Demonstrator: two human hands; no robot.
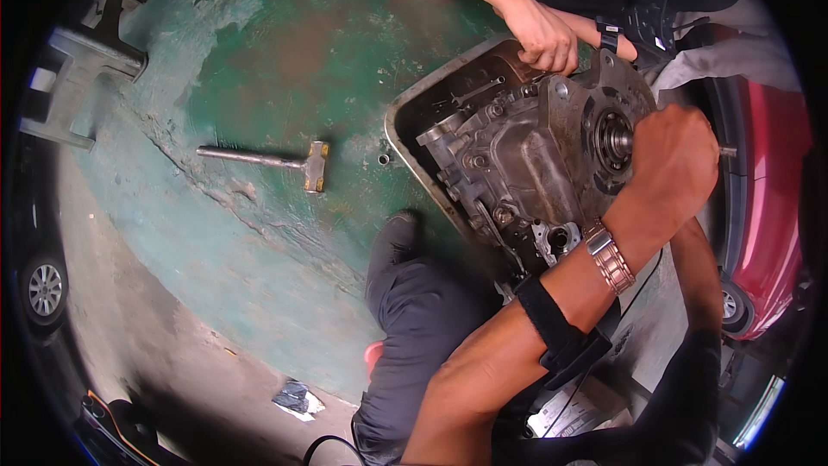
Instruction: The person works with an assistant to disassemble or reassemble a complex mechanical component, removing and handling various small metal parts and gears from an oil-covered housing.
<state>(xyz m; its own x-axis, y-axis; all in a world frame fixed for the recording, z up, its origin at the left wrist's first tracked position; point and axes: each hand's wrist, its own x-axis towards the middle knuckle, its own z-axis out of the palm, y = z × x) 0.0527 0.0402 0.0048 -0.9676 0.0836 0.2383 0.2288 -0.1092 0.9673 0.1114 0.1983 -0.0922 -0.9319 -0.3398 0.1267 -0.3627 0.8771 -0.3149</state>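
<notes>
A greasy metal gearbox (pixel 535 160) lies tilted in a shallow metal tray (pixel 407 112) on the floor. My left hand (pixel 677 155), with a steel watch at its wrist, is closed round a metal shaft (pixel 727 151) at the right face of the gearbox; a short end sticks out past the fist. My right forearm comes up beneath and behind the left one, which hides the right hand and its fingers. Across from me, a co-worker's hand (pixel 548 39) rests curled at the gearbox's far edge. A small wrench (pixel 479 91) lies inside the tray.
A hammer (pixel 315 168) lies on the green floor left of the tray, with a small metal ring (pixel 384 159) between them. A metal stand (pixel 82 73) is at the far left. A red car (pixel 772 207) stands close on the right, and a plastic packet (pixel 297 399) lies near me.
</notes>
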